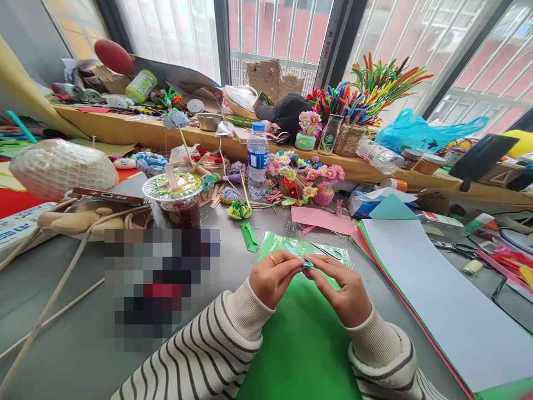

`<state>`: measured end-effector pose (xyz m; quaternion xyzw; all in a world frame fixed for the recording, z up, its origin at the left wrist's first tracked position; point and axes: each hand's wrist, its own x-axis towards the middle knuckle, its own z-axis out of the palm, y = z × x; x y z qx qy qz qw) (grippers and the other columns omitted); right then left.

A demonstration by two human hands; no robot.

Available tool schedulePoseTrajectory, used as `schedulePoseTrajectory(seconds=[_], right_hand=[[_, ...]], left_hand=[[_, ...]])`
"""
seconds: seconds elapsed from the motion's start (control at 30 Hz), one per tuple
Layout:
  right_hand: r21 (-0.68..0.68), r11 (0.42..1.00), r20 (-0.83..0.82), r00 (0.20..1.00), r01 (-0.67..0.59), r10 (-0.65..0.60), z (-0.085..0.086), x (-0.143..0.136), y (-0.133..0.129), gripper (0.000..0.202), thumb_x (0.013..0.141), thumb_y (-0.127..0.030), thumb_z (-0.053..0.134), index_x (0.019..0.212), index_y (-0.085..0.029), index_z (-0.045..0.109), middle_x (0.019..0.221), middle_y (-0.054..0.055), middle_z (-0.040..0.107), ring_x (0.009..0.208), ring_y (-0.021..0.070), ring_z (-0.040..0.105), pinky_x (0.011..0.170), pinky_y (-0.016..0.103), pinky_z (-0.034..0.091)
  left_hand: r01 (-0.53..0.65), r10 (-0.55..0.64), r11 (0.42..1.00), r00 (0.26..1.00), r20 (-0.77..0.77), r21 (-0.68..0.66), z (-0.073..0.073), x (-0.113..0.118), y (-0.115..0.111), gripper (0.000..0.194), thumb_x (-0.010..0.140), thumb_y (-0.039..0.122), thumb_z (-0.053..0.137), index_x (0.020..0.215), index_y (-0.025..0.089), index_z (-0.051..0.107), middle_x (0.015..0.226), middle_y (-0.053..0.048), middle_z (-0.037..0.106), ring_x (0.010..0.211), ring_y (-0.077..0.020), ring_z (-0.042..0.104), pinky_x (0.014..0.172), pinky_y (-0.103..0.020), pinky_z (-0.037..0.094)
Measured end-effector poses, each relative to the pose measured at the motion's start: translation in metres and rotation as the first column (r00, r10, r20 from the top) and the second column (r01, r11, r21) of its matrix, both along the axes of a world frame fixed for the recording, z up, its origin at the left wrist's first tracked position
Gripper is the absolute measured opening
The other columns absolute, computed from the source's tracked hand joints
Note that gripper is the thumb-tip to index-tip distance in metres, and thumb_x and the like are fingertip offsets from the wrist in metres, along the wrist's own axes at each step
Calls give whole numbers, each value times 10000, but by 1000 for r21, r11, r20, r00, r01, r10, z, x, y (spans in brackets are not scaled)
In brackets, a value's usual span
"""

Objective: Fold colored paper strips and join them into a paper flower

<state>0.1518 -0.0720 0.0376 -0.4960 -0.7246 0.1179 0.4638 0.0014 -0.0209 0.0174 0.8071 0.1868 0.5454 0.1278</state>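
Note:
Between my two hands is a small piece of pleated blue paper (307, 264), its folds showing as narrow stripes. My left hand (272, 276) pinches its left side between thumb and fingers; a ring sits on one finger. From the other side, my right hand (343, 286) closes its fingertips on the same piece. Both hands are over a green sheet (308, 339) on the grey table. Just beyond the fingers lies a clear plastic sleeve (275, 242), with a pair of scissors (327, 250) partly hidden behind my right hand. A folded green paper strip (249, 237) rests further left.
A stack of coloured paper (441, 289) with a pale sheet on top lies at right. A lidded drink cup (174, 194) and a water bottle (257, 161) stand beyond my hands. Crocheted flowers (291, 172) line the table's back. A bag (95, 216) sits at left.

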Motion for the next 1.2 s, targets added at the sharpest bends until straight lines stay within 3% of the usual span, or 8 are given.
schedulePoseTrajectory(seconds=[0.43,0.7,1.2], right_hand=[[-50,999,-62,998,14,-17,0,-2,2,262,761,-173,493,982,-218,624,932,57,652,874,180,597,757,321,509],[-4,998,-39,997,63,-63,-4,-7,1,272,752,-159,484,977,-200,632,923,66,656,855,180,607,751,313,513],[-29,988,-66,986,150,-152,-6,-11,-1,244,746,-193,462,915,-188,638,890,56,668,827,188,620,736,324,522]], left_hand=[[-119,121,992,992,-40,41,3,2,-4,163,736,116,528,880,127,604,748,-74,634,684,-130,594,628,-235,517],[-224,244,959,964,-106,172,0,4,-5,137,738,117,516,862,132,574,727,-64,635,663,-141,591,594,-255,516],[-191,222,955,968,-119,229,-3,4,-7,150,754,94,488,881,138,552,761,-60,631,683,-122,602,605,-213,524]])
